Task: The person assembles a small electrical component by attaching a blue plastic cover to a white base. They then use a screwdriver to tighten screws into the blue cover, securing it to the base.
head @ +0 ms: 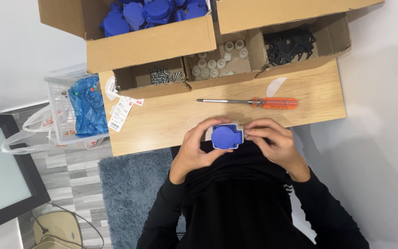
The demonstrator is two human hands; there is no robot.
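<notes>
Left hand [194,150] and right hand [272,140] grip blue socket cover [226,137] (screwdriver [254,102] nearby).

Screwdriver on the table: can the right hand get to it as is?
Probably yes. The screwdriver lies alone on bare wood just beyond the right hand, with nothing between them. But that hand and the left hand both grip the blue socket cover, so it must let go first.

bright, even light; soft shadows; sharp focus.
</notes>
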